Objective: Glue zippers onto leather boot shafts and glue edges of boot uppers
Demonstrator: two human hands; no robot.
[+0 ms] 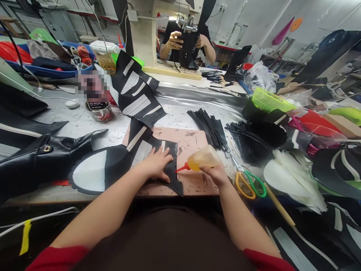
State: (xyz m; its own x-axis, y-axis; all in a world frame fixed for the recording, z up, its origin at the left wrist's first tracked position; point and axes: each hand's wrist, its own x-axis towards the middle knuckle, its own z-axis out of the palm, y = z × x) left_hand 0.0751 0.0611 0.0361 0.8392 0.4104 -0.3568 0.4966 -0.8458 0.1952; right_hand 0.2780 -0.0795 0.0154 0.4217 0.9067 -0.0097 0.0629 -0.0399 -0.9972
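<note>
My right hand (217,173) is closed around a clear squeeze bottle (204,156) of yellowish glue with a red nozzle. The nozzle tip points left and meets the edge of a black leather piece (172,175); whether it touches cannot be told. My left hand (158,163) lies flat on that piece with fingers spread, holding nothing. Pale tape strips line the leather. Beneath it is a pinkish work board (194,139). More black leather pieces (135,90) with pale strips overlap beyond my left hand.
Scissors (248,180) with orange and green handles lie right of the board. Black strips (207,128) are bundled behind the bottle. Black boot parts (50,154) lie left, near a jar (100,111). Across the table, a person's hands (176,40) hold a black boot (187,51) at a sewing machine (143,37).
</note>
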